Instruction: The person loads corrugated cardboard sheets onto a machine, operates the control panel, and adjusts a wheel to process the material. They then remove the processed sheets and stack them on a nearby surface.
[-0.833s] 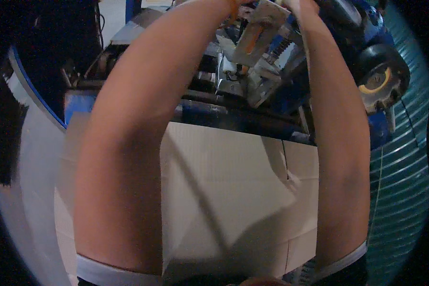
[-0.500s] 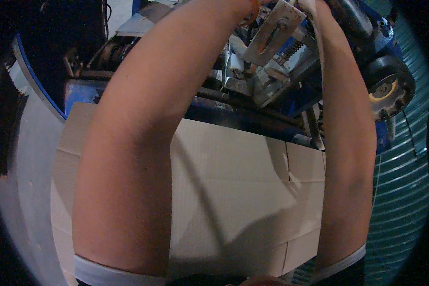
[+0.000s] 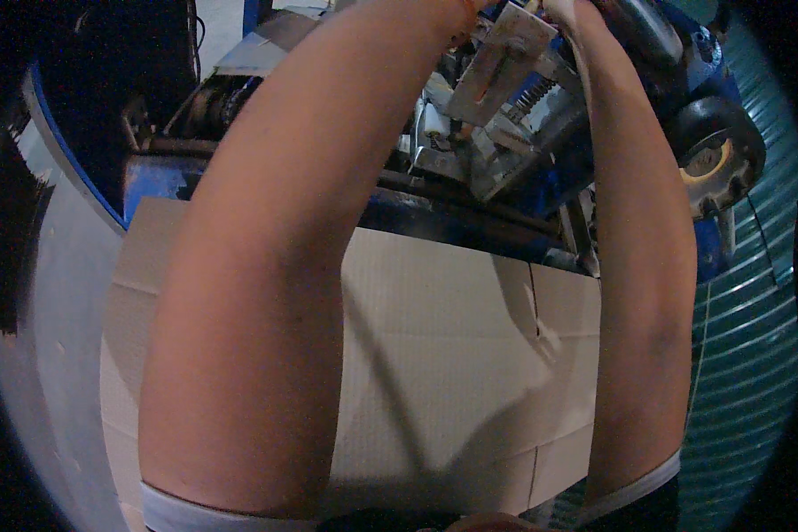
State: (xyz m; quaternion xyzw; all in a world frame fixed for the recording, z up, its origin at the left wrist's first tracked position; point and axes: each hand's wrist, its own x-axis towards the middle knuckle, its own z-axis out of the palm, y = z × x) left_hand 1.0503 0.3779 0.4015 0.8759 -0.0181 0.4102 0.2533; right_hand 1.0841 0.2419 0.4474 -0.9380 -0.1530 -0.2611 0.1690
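Both my arms reach up to the top edge of the head view, over a dirty blue machine (image 3: 470,213). Only the base of my left hand (image 3: 481,3) shows, beyond an orange band (image 3: 464,19) at the wrist; its fingers are cut off. Part of my right hand (image 3: 569,11) appears at the same edge, its fingers also hidden. Between the wrists is a slotted, worn metal plate (image 3: 504,66), tilted, with a coil spring (image 3: 534,96) beside it. Whether either hand holds anything cannot be made out.
A flattened cardboard sheet (image 3: 452,328) lies in front of the machine. A black wheel with a yellowish hub (image 3: 708,158) stands at right, near green ribbed flooring (image 3: 745,355). A curved blue-edged panel (image 3: 71,155) is at left.
The machine parts and my wrists appear slightly further left in the view. My left forearm's lower part sits a little further right. No grasp or release is visible.
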